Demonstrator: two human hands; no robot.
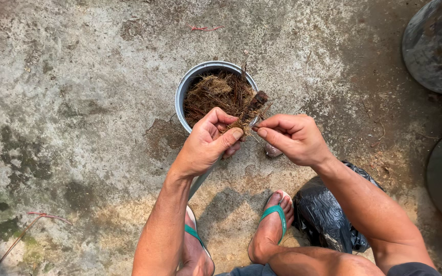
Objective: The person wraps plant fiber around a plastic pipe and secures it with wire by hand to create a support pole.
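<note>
head view, looking straight down: a clump of brown root fibre [245, 118] is held at the centre of the frame, directly over the near rim of a pale metal bucket [184, 92], so that loose strands can be judged to drop into it rather than onto the ground.
left hand [208, 144]: closed around the lower end of the clump, thumb pressed on top, fingers curled beneath; the clump is steadied here.
right hand [290, 137]: narrowed to a pinch, thumb and forefinger closed on fine fibre at the clump's 3 o'clock side.
bucket: filled with tangled brown fibre [216, 94] of the same kind; placed at 12 o'clock from the hands, between the knees, within easy reach.
feet in green-strapped sandals [274, 217]: set at 6 o'clock, a squatting or low seated posture being suggested.
black plastic bag [326, 214]: crumpled at 4 o'clock, touching the right foot.
dark round containers [431, 48]: at 2 and 3 o'clock, well apart, partly cut off.
stained concrete floor [78, 102]: mossy at 8 o'clock; a red string [205, 28] lies at 12 o'clock.
</note>
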